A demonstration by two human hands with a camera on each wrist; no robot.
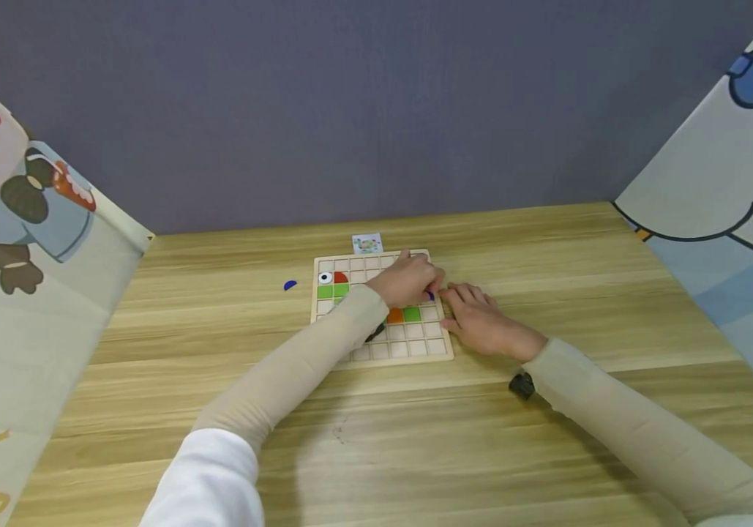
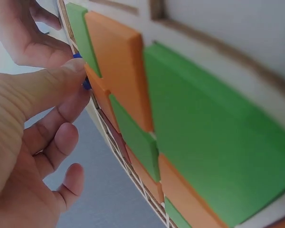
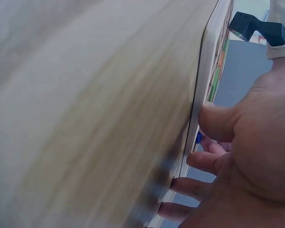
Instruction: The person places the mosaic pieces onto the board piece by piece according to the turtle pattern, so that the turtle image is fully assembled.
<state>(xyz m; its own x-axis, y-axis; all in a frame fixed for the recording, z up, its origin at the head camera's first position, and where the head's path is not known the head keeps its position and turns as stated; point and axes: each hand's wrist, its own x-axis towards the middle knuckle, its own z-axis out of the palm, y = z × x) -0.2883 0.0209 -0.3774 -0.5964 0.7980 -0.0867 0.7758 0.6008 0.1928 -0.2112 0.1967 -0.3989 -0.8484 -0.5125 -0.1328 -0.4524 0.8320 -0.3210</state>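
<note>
My left hand (image 1: 406,282) reaches over the right part of a wooden grid board (image 1: 323,255). Between its thumb and forefinger it pinches a small blue piece (image 2: 87,84), close over the board's right-hand cells; the fingers cover most of that piece. Green tiles (image 1: 412,314) and orange tiles (image 2: 121,66) fill nearby cells. Beside the board's right edge lies my right hand (image 1: 481,322), palm down, fingers extended. Its thumb (image 3: 216,121) and fingertips touch the board's rim. At the upper left of the grid are an eye tile (image 1: 326,278) and a red tile (image 1: 340,277).
Left of the board, a loose blue half-round piece (image 1: 290,285) lies on the wooden table (image 1: 376,439). A small picture card (image 1: 366,243) sits behind the board. A dark partition (image 1: 376,110) rises at the back, with cartoon-printed panels at both sides.
</note>
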